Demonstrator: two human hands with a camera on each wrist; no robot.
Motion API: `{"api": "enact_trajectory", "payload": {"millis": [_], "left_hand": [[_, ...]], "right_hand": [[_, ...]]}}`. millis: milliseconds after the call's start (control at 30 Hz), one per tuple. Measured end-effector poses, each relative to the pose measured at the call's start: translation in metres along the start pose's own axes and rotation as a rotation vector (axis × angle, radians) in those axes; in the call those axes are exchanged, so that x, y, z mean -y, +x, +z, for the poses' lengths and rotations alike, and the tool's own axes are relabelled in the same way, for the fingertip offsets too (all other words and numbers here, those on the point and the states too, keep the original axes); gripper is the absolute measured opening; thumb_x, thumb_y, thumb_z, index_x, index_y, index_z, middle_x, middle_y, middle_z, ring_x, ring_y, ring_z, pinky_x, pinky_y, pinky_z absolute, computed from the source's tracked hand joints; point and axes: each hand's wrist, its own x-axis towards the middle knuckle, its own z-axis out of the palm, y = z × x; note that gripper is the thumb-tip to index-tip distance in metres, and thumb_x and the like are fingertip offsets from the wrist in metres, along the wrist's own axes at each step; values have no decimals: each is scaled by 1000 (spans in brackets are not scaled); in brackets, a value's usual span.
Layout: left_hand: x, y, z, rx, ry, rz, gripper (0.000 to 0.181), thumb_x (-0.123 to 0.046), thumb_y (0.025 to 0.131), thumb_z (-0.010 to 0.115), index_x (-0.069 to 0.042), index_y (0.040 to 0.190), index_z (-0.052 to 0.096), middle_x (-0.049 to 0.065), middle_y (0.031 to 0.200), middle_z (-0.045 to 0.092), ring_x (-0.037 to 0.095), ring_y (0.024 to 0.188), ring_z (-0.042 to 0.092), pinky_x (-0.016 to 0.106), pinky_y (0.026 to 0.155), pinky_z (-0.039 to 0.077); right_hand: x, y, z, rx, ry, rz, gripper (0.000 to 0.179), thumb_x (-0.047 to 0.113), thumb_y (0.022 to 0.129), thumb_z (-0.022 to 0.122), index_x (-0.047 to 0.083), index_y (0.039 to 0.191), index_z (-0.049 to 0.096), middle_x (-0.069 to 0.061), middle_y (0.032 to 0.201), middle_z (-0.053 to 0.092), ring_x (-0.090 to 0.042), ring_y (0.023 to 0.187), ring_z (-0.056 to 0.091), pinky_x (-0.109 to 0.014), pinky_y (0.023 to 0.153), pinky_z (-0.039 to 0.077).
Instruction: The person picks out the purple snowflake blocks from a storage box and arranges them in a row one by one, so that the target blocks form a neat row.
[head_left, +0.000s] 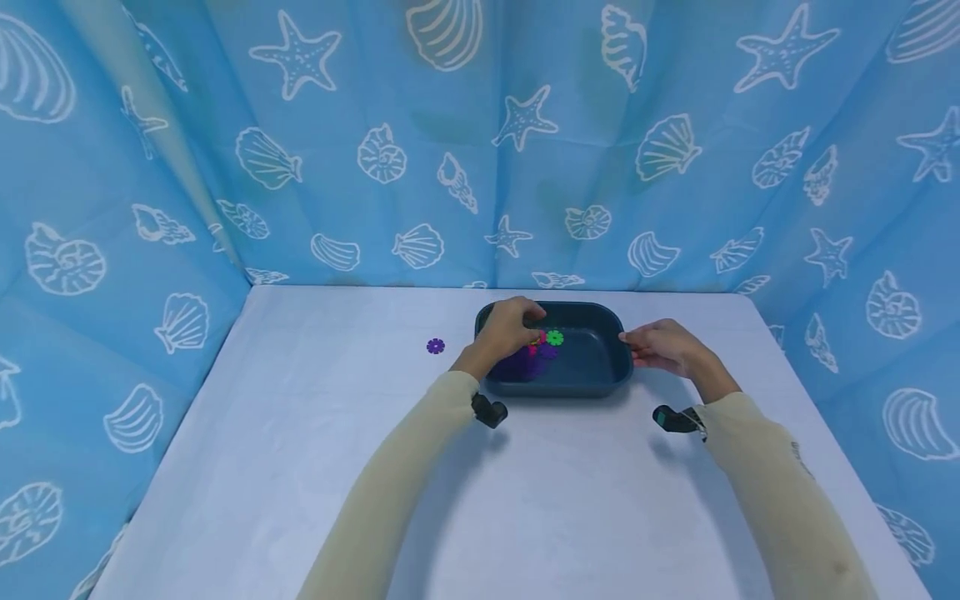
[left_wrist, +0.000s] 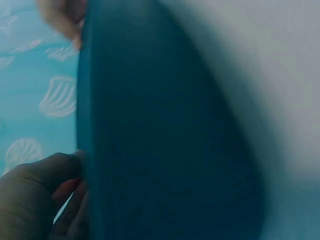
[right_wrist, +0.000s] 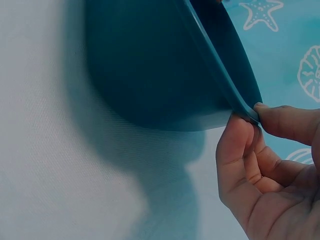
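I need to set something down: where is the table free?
Free: the white table between cream sleeves, before the dark teal rectangular plastic tray; left of the purple plastic flower. Crowded: inside the tray, small bright flowers near the left hand; its right rim, gripped by the right hand.

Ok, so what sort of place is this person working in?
Probably a makeshift indoor recording booth: a white tabletop, blue seashell-print curtains behind it and along the sides, and a small black device at each wrist.
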Motion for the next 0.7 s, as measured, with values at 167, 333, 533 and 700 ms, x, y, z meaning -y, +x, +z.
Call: {"api": "enact_trajectory", "payload": {"millis": [167, 333, 533, 700], "left_hand": [[-4, 5, 27, 77, 34, -12, 29, -4, 86, 73, -5, 115, 70, 7, 109, 67, 17, 99, 63, 23, 88, 51], [1, 7, 41, 135, 106, -12, 29, -7, 87, 73, -7, 116, 70, 5, 109, 67, 14, 99, 61, 22, 91, 50], [3, 8, 46, 153, 130, 4, 30, -5, 87, 73, -7, 117, 70, 6, 110, 65, 15, 100, 60, 24, 93, 49], [3, 11, 49, 158, 132, -11, 32, -6, 88, 72, -8, 120, 68, 5, 114, 63, 15, 103, 58, 25, 96, 48]], "right_hand": [[0, 0, -1, -8, -2, 1, 49, 24, 99, 57, -11, 133, 47, -15, 106, 55, -21, 86, 59, -28, 78, 56], [0, 0, 1, -5, -5, 0, 49, 24, 99, 57, -10, 133, 48, -15, 104, 56, -21, 85, 59, -28, 78, 57], [0, -2, 1, 13, 14, -14, 49, 25, 99, 58, -11, 132, 48, -13, 102, 57, -19, 84, 59, -28, 78, 57], [0, -6, -1, 18, 17, -30, 48, 24, 99, 57, -11, 130, 48, -13, 100, 57, -18, 82, 60, -28, 78, 57]]}}
